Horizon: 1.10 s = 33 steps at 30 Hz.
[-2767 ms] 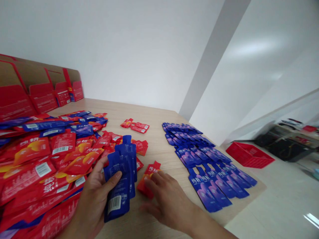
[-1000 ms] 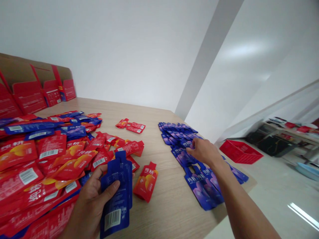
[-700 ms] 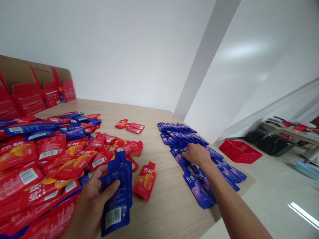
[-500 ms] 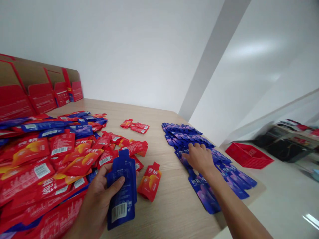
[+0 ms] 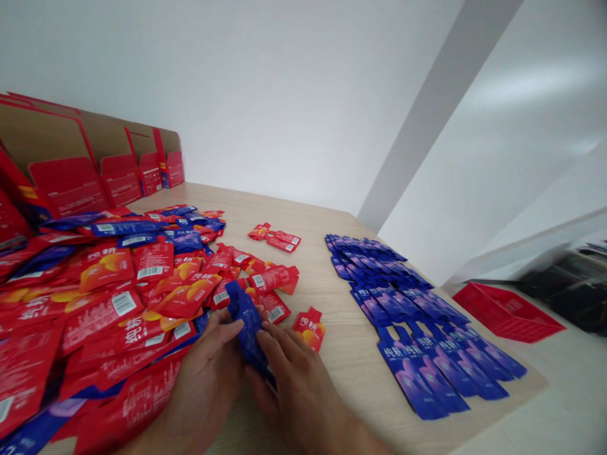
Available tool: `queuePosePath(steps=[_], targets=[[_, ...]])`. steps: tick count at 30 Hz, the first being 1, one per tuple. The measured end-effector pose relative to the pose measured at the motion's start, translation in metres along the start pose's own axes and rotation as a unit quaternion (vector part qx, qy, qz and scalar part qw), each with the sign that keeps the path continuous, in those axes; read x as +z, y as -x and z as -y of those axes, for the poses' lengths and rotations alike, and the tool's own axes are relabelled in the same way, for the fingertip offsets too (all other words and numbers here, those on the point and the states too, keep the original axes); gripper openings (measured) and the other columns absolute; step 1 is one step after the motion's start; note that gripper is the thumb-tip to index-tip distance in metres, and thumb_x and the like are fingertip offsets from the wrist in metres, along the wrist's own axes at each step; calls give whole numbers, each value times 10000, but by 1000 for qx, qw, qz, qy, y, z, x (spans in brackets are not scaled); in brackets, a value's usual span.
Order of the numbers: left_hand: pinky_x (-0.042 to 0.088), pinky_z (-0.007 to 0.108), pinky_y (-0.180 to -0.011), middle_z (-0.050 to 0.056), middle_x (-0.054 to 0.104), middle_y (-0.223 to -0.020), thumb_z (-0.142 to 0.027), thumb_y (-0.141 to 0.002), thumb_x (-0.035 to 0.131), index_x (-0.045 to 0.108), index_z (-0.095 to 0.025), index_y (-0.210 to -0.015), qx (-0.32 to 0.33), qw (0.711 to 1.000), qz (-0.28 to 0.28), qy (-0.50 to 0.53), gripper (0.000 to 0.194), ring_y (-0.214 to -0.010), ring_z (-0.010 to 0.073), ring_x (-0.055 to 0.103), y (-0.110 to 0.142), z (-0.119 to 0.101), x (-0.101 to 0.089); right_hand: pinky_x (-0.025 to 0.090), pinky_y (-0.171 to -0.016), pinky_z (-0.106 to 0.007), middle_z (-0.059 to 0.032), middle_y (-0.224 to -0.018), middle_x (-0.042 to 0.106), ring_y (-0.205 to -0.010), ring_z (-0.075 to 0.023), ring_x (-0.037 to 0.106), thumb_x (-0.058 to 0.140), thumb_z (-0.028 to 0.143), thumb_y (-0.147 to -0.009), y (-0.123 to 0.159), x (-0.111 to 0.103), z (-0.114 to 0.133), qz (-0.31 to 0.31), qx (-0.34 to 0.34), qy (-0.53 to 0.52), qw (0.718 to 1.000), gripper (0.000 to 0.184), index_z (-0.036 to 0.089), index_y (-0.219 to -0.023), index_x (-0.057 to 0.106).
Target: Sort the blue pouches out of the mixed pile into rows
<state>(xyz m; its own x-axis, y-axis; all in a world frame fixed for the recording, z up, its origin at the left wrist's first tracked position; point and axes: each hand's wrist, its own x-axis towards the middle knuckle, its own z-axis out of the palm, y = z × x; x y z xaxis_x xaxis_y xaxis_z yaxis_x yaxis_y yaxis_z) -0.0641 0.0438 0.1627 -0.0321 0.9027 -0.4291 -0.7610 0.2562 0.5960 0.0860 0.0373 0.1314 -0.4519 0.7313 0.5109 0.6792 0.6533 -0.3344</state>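
Note:
In the head view, a blue spouted pouch [image 5: 247, 325] is held between my two hands, tilted and bent, with its narrow neck up. My left hand [image 5: 208, 373] grips its left side, the thumb lying over the front. Closed on the right side is my right hand [image 5: 296, 379], whose fingers cover the lower part; whether more than one pouch is there I cannot tell. A red pouch with orange fruit [image 5: 310, 327] lies just beyond my right hand, partly hidden by it. A heap of mixed red and blue pouches [image 5: 111, 259] spreads to the left.
Overlapping blue pouches [image 5: 422, 373] lie in several rows along the table's right side. Two small red pouches [image 5: 283, 241] rest near the back of the wooden table [image 5: 351, 385]. Open red cartons [image 5: 69, 186] stand at back left. A red bin [image 5: 509, 316] is beyond the right edge.
My right hand has left the blue rows and come across to the pouch in my left hand. Both hands now hold it, and the pouch has turned and bent.

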Motion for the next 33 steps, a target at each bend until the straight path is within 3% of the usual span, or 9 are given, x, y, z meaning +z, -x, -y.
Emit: queuePosePath(steps=[2, 5, 9, 11, 17, 20, 23, 26, 33], targets=[[643, 292, -731, 58, 790, -979, -153, -787, 782, 712, -194, -956, -8, 999, 48, 2, 188, -908, 229, 784, -1, 1, -1, 651, -897, -338, -126, -1149, 815, -1002, -248, 797, 628, 188, -958, -2, -2, -4, -40, 52, -92, 994, 309, 184, -1262, 683], [627, 280, -805, 59, 801, -1084, -138, -680, 925, 710, -192, -1072, 37, 995, 81, -54, 451, -1012, 235, 773, -4, 6, -3, 582, -637, -252, -32, -858, 771, -681, -165, 711, 605, 273, -966, -4, -4, -5, -98, 181, -211, 956, 172, 223, -1099, 701], [629, 312, -856, 89, 807, -1178, -213, -698, 998, 669, -195, -1252, 34, 986, 135, -90, 645, -1119, 279, 769, -7, 10, -2, 488, -498, -239, 0, -787, 696, -574, -136, 584, 630, 528, -988, -8, -3, -4, -136, 304, -381, 863, 300, 233, -1035, 649], [640, 319, -836, 101, 811, -1180, -271, -698, 1015, 670, -184, -1287, 14, 984, 152, -95, 688, -1100, 289, 775, -6, 10, -1, 490, -501, -243, -8, -800, 709, -589, -142, 596, 617, 596, -993, -8, 0, -5, -131, 307, -420, 844, 368, 231, -1021, 645], [662, 266, -720, 79, 834, -1086, -184, -667, 1022, 710, -186, -1293, 12, 992, 117, -56, 700, -882, 227, 803, -6, 9, -2, 630, -760, -344, -75, -997, 763, -873, -222, 747, 619, 374, -1016, -3, 2, -11, -171, 231, -230, 930, 180, 226, -1118, 637], [681, 270, -728, 87, 837, -1080, -79, -844, 854, 736, -177, -1279, 38, 995, 82, -48, 461, -857, 211, 812, -8, 5, 0, 632, -994, -414, -146, -1327, 683, -1196, -262, 720, 645, 192, -942, 2, -6, -7, -162, 115, -127, 972, 341, 237, -1272, 573], [697, 280, -732, 99, 838, -1113, -30, -950, 702, 764, -180, -1250, 40, 996, 57, -51, 341, -864, 206, 825, -8, -1, 1, 568, -1150, -454, -186, -1596, 504, -1453, -308, 578, 745, 148, -868, 6, -17, -6, -72, 54, -79, 993, 540, 241, -1360, 542], [711, 312, -739, 120, 842, -1126, -30, -955, 697, 797, -169, -1193, 12, 996, 69, -46, 293, -876, 229, 837, -9, -3, -2, 569, -1150, -467, -198, -1595, 519, -1451, -323, 583, 814, 177, -858, 8, -27, -12, -42, 62, -58, 996, 564, 228, -1355, 552], [720, 337, -754, 92, 865, -1074, -104, -723, 975, 826, -205, -1139, -50, 990, 125, -48, 453, -898, 285, 849, -10, 7, -14, 617, -1020, -380, -119, -1392, 700, -1218, -257, 716, 726, 93, -825, 13, -40, -13, -97, 82, -50, 991, 321, 253, -1082, 619]])
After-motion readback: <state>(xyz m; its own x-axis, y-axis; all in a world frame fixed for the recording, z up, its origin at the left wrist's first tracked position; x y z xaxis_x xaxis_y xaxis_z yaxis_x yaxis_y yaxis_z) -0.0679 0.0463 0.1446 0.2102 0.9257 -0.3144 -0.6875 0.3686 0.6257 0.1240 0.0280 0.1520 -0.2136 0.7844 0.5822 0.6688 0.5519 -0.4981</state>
